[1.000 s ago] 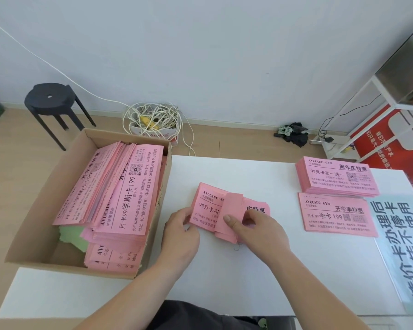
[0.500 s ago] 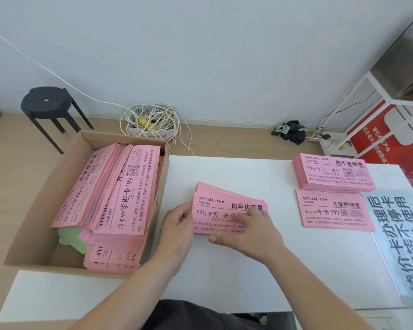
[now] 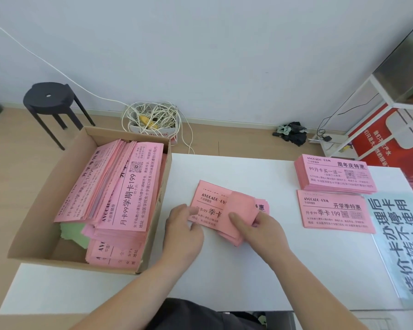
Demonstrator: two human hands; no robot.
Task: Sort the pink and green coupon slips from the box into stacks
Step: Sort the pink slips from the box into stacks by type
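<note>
Pink paper occupies both hands. We see the right hand point(image 3: 260, 231), thumb on top and fingers curled beneath, pinching a bent slip point(image 3: 242, 208) that lifts off the loose bundle point(image 3: 209, 203) lying on the white table point(image 3: 224, 270). The left hand point(image 3: 184, 231) pinches the bundle's near-left edge. Just left of it we find the cardboard box point(image 3: 41, 198), heaped with boxed pink slips point(image 3: 129, 186) over a few green slips point(image 3: 73, 232). Well apart to the right lie two sorted piles, the thicker far stack point(image 3: 334, 173) behind the near stack point(image 3: 334, 213), beside a printed sheet point(image 3: 396, 246).
</note>
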